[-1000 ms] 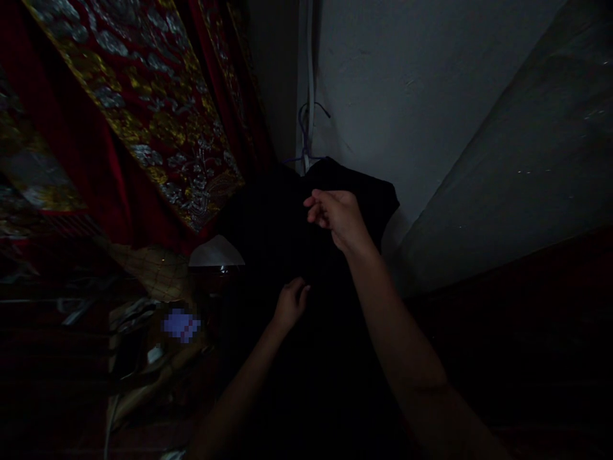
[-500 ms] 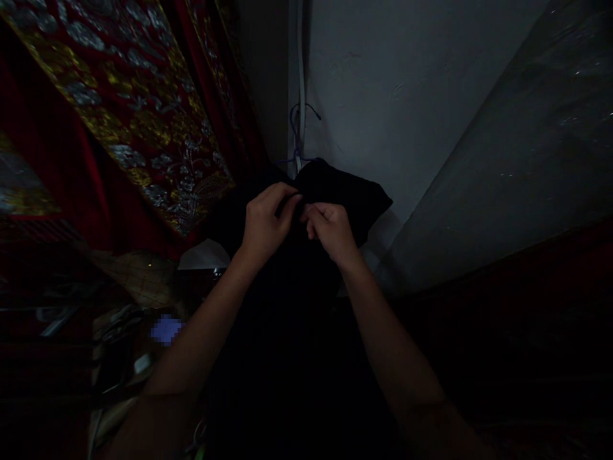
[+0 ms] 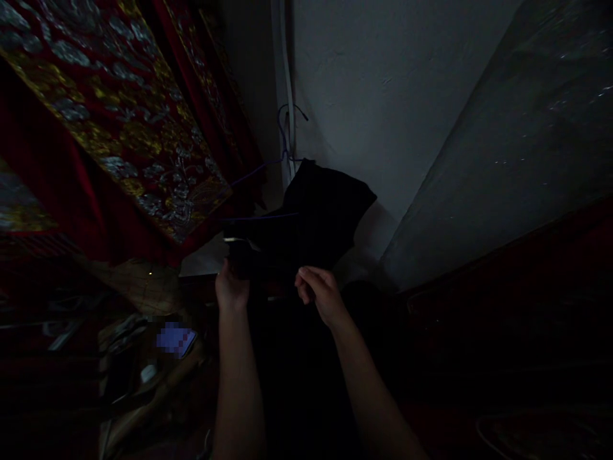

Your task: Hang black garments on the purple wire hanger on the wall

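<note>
Where the black garment (image 3: pixel 330 201) is hanging: it's sitting just below the neck of the purple hanger (image 3: pixel 286 154), with only its right shoulder really riding on the wire; the hanger's left arm and part of its bottom bar are showing bare.
Which way the garment is pointing: that right shoulder is jutting out to the right of the hanger and sloping down a bit, while the other side is getting stretched down and left of the hanger, over to the left hand (image 3: pixel 232 285).
Garment's long axis: running pretty much straight down from the hanger, as far as I'm seeing; the bottom end is vanishing into the dark.
Left hand pose: reaching up from below, down-left of the hanger, wrist nearly straight, forearm (image 3: pixel 239 377) standing almost upright.
Left fingers: touching the black cloth, but the tips are hiding in the dark, so can't tell if they're gripping.
Right hand (image 3: pixel 319 292) pose: coming in from the lower right, below the hanger, its forearm (image 3: pixel 361 364) slanting up and to the left.
Right fingers: curling in, thumb lying near the index finger; can't tell whether any cloth is getting pinched.
Stuff around the hanger: red embroidered cloth (image 3: pixel 143 134) is draping to its left, grey wall (image 3: pixel 378 96) is filling its right, and a phone (image 3: pixel 175 338) is glowing well below, off to its left.
</note>
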`<state>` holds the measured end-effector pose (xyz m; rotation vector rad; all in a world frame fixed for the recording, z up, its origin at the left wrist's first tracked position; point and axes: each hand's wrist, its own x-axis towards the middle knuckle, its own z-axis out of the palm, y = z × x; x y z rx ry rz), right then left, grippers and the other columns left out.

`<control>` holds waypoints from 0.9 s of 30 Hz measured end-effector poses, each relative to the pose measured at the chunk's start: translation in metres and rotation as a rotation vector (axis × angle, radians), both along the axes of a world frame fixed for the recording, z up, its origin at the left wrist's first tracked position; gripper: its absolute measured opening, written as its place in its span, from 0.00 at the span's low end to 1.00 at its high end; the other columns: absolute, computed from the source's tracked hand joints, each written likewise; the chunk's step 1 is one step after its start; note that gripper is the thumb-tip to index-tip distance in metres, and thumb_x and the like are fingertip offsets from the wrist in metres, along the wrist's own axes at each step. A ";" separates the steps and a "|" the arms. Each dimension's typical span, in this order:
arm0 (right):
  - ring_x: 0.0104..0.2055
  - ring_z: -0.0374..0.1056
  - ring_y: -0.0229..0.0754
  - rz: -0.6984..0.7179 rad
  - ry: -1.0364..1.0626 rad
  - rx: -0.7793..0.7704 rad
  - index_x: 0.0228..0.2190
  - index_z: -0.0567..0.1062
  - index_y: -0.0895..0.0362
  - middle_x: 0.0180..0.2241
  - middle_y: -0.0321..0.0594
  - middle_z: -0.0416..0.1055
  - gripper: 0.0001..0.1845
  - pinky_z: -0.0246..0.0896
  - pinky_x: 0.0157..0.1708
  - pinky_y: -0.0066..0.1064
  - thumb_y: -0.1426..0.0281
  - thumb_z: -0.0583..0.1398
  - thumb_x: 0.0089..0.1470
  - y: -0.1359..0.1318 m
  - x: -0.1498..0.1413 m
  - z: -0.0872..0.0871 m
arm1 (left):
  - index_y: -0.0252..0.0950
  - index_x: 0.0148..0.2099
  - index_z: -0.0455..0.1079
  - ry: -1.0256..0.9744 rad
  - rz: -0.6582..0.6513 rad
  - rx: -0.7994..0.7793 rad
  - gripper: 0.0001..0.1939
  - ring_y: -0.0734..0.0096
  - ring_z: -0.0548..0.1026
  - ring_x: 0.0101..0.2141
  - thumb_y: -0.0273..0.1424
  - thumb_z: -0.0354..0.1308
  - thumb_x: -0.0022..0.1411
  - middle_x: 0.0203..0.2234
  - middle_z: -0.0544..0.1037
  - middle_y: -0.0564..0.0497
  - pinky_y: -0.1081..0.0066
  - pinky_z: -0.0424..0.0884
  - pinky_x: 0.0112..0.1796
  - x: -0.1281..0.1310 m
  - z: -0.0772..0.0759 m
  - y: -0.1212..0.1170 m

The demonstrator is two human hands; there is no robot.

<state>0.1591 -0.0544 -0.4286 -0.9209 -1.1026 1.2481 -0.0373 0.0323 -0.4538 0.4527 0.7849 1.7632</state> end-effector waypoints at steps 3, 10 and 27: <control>0.15 0.54 0.32 -0.083 -0.014 -0.013 0.23 0.73 0.57 0.13 0.30 0.60 0.22 0.47 0.19 0.26 0.52 0.60 0.54 0.000 0.011 -0.003 | 0.36 0.34 0.71 -0.001 -0.027 -0.128 0.06 0.75 0.75 0.29 0.32 0.64 0.57 0.26 0.76 0.56 0.74 0.71 0.36 0.022 -0.014 -0.016; 0.29 0.69 0.38 -0.095 -0.116 -0.030 0.30 0.76 0.57 0.26 0.38 0.72 0.16 0.60 0.29 0.27 0.56 0.64 0.50 0.003 0.023 -0.020 | 0.38 0.36 0.74 0.324 -0.076 0.266 0.13 0.75 0.74 0.35 0.42 0.67 0.57 0.33 0.75 0.55 0.76 0.69 0.39 0.052 0.027 -0.049; 0.26 0.65 0.40 -0.077 -0.367 0.292 0.18 0.73 0.56 0.20 0.34 0.68 0.07 0.61 0.28 0.29 0.71 0.57 0.43 0.058 0.053 0.069 | 0.37 0.51 0.77 1.156 -0.735 0.397 0.22 0.56 0.78 0.47 0.46 0.50 0.70 0.44 0.82 0.46 0.59 0.72 0.52 0.047 0.007 -0.056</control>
